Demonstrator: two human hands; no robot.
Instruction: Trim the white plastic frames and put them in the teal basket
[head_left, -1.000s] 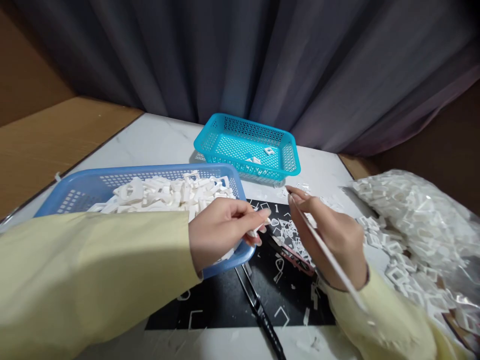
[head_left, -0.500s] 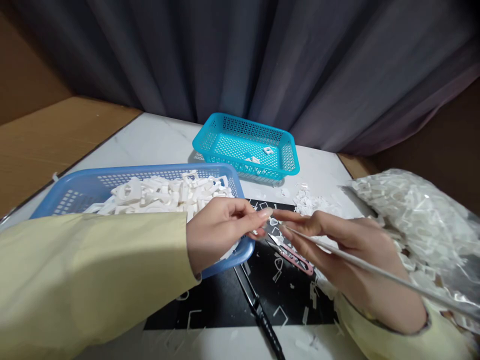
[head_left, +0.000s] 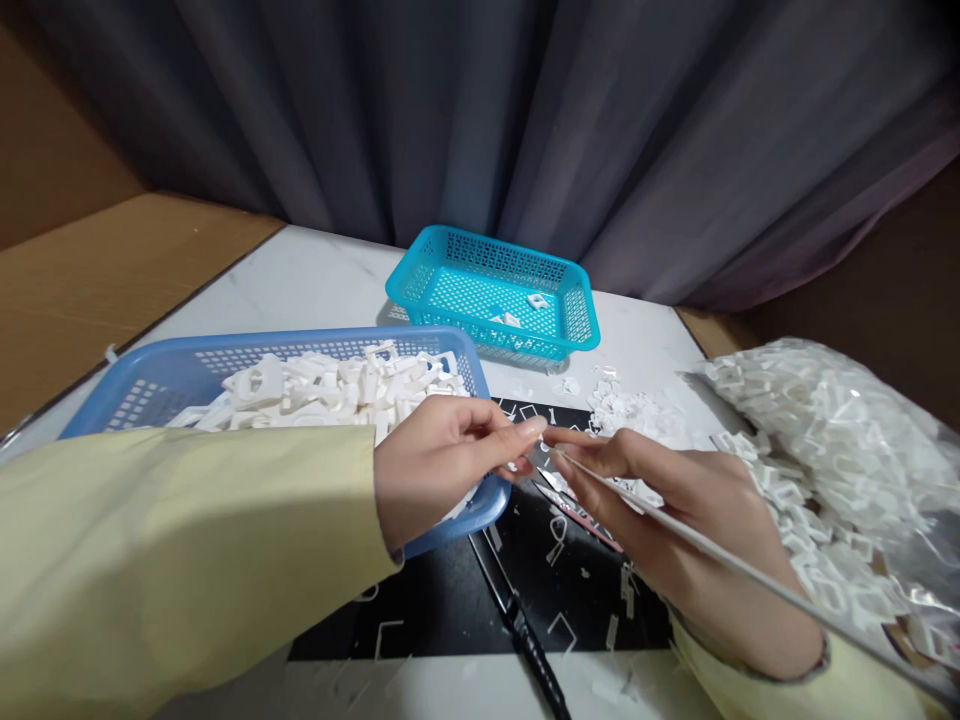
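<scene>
My left hand [head_left: 457,450] is closed in a pinch beside the blue basket's corner, with thumb and forefinger together. A small white bit [head_left: 512,465] shows between its fingers; most of what it holds is hidden. My right hand [head_left: 690,520] pinches a long thin whitish strip [head_left: 720,545], which runs from its fingertips to the lower right corner. The fingertips of both hands nearly meet. Below them, a pink-handled metal tool [head_left: 585,520] lies partly covered by my right hand. A black-handled knife-like tool [head_left: 525,635] rests nearer to me on the black mat [head_left: 442,620].
The blue basket [head_left: 300,340] on the left is heaped with white plastic parts. A turquoise basket [head_left: 491,345] behind holds a few white pieces. To the right, a clear plastic bag [head_left: 840,420] bulges with white parts. White scraps [head_left: 637,415] litter the mat and table.
My right hand has shifted slightly left with the strip, its fingertips closer to my left hand. More of the white parts by the bag now shows. My left hand has barely moved.
</scene>
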